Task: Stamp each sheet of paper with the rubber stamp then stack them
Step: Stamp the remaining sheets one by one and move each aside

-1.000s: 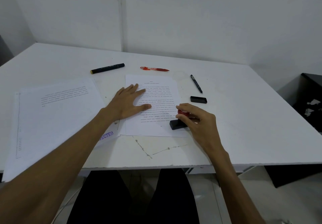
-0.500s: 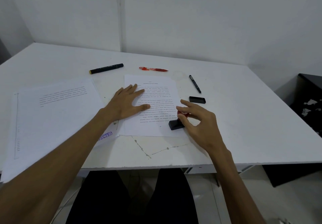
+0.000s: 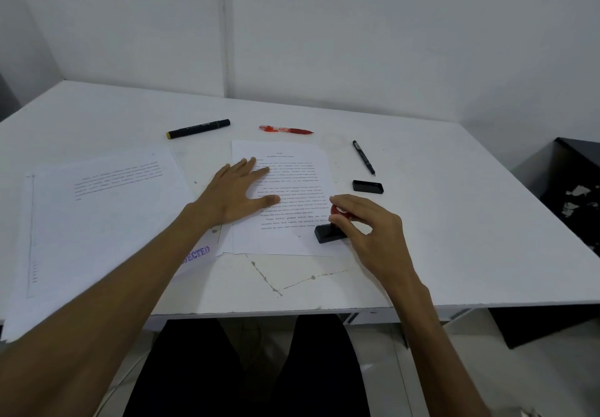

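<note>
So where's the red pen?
In the head view, the red pen lies on the table toward the far side, just beyond the top edge of the printed sheet, between the black marker and the thin black pen.

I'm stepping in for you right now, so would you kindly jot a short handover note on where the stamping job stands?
Left hand: open, flat, pinning the centre sheet to the table.
Right hand: grip closed on the rubber stamp, whose black base sits at that sheet's lower right corner.
Stack of sheets: on the left; a purple stamped mark shows on a sheet there.
Done: at least one sheet stamped and set aside.
Left: I cannot tell whether the centre sheet has taken its mark yet; check it, then move it onto the stack.
</note>
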